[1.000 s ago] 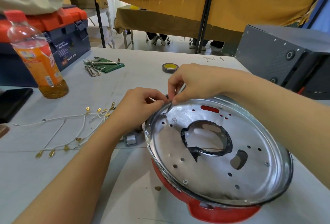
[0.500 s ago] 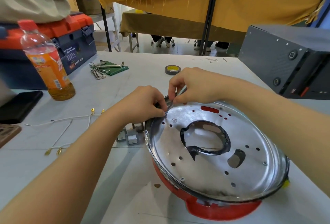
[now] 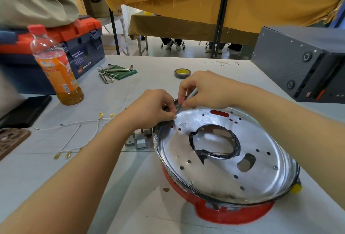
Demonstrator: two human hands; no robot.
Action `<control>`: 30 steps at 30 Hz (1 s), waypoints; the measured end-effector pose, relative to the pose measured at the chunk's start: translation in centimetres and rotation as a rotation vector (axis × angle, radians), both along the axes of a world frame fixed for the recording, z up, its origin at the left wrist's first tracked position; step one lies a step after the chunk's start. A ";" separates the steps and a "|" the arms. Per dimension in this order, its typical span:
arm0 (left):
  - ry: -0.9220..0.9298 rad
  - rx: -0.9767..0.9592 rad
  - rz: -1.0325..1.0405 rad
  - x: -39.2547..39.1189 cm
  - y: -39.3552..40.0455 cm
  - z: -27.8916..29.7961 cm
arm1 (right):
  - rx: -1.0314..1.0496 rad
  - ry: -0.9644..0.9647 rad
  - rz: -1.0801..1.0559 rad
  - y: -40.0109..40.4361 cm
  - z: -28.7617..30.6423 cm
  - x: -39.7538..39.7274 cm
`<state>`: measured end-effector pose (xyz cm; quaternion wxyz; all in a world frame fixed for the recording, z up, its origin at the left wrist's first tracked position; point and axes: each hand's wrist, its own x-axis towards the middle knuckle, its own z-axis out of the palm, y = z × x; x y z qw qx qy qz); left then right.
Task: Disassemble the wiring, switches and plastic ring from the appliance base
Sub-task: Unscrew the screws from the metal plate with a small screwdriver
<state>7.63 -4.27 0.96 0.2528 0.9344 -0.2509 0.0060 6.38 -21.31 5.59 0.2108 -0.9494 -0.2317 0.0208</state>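
Both hands meet at the far-left rim of the appliance base [image 3: 224,161], a red-bodied unit with a shiny perforated metal plate on top, sitting on the pale worktop [image 3: 130,187]. The left hand [image 3: 149,108] has its fingers curled, its fingertips pinching the dark plastic ring [image 3: 176,101] where that ring lifts off the rim. The right hand [image 3: 203,90], fingers curled and pressed together, grips a slim metal tool [image 3: 190,94] whose lower end points down at the same spot on the rim; the tip itself is hidden between the fingers.

Just left of the base, near the left forearm, two small grey switches [image 3: 138,141] lie on the worktop. Farther left of the base, a loose run of white wiring [image 3: 78,131] with brass terminals is spread flat, well apart from the base.

Beyond the base, behind the hands, sits a roll of tape [image 3: 182,73]. Left of that lies a bunch of hex keys [image 3: 112,74] on a green sleeve. Farther left of the base stands an orange drink bottle [image 3: 57,66], red-capped and upright, with a blue and orange toolbox [image 3: 74,47] behind it. To the right of the base is a dark grey metal case [image 3: 302,62].
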 end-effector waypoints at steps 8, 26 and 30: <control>0.145 -0.340 -0.007 0.1 1.1 0.1 | 0.252 0.019 -0.078 -1.4 0.5 -0.4; 0.100 0.112 0.078 -6.0 9.5 -0.3 | 0.598 0.121 -0.251 -3.0 -2.0 -4.6; 0.074 0.196 0.094 -7.1 9.5 -2.1 | 0.646 0.077 -0.264 -2.8 -2.6 -5.6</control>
